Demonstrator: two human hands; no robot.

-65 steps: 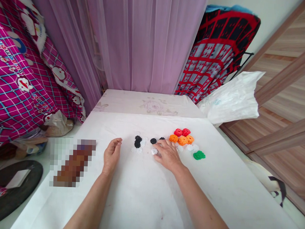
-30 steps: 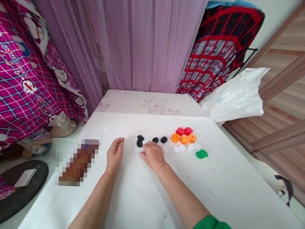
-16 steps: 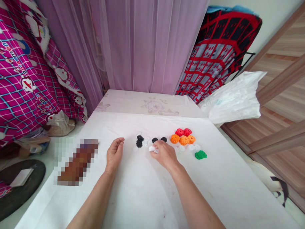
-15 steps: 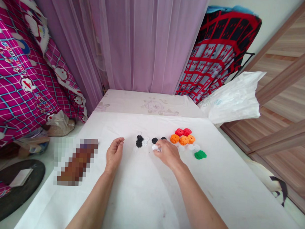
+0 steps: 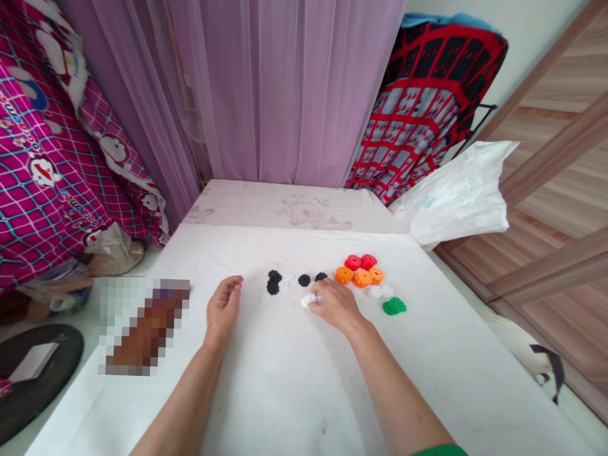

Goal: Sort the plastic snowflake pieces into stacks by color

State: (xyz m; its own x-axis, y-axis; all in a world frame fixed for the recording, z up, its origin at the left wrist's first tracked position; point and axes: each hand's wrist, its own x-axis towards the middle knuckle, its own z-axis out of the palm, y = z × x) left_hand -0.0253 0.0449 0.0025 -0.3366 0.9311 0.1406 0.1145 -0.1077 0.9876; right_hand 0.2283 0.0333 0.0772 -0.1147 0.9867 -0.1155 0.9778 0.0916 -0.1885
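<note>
My right hand [image 5: 337, 305] pinches a small white crocheted piece [image 5: 310, 299] low over the white-covered table. Just beyond its fingers lie two black round pieces [image 5: 304, 280], one partly behind the hand. My left hand [image 5: 224, 308] rests on its side at the left, its fingers curled and the thumb near them; whether anything is between them is hidden. Between the hands, a black cluster [image 5: 273, 282] touches white pieces [image 5: 287, 281]. Right of my right hand are orange pieces [image 5: 362, 278], red ones [image 5: 353, 261], white ones [image 5: 380, 292] and a green stack [image 5: 394, 306].
A blurred-out brown object [image 5: 145, 332] lies at the table's left side. A white plastic bag [image 5: 455, 193] stands past the back right corner. Purple curtains [image 5: 289, 88] hang behind the table [image 5: 268, 400].
The view has shifted slightly, moving the scene a little left. The white piece at my right fingertips now appears flatter and lower. My left hand keeps its pose.
</note>
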